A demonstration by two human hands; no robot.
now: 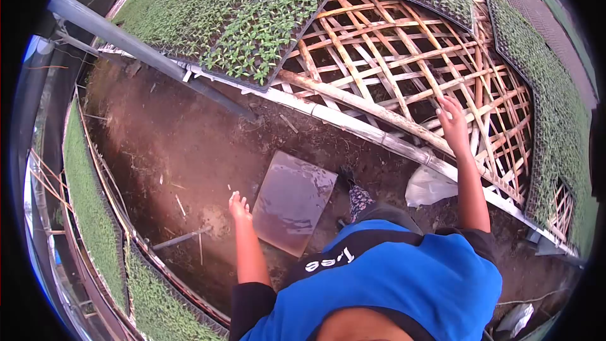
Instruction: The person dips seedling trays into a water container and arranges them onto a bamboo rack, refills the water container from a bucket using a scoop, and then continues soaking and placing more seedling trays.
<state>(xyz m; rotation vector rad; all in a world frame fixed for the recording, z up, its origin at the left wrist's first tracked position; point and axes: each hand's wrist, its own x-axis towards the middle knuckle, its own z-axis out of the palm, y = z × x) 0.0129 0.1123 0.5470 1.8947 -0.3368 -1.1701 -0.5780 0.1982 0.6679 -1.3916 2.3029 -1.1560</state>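
Observation:
My left hand (240, 206) is held out over the soil floor, its fingers apart and nothing in them. Beside it on the ground lies a flat brownish rectangular sheet (295, 201) with wet-looking shiny patches. My right hand (453, 120) reaches over the bamboo lattice bench (404, 57), fingers loosely extended and holding nothing. Whether its fingertips touch the slats I cannot tell. Seedling trays (252, 31) full of small green plants rest on the bench to the left of the bare lattice, and more seedling trays (536, 113) stand to its right.
A grey pole (145, 50) crosses at the upper left. White plastic bags lie under the bench edge (432, 184) and at the lower right (514, 319). Another bench of seedlings (95, 208) runs along the left. A short pipe (183, 238) lies low near it.

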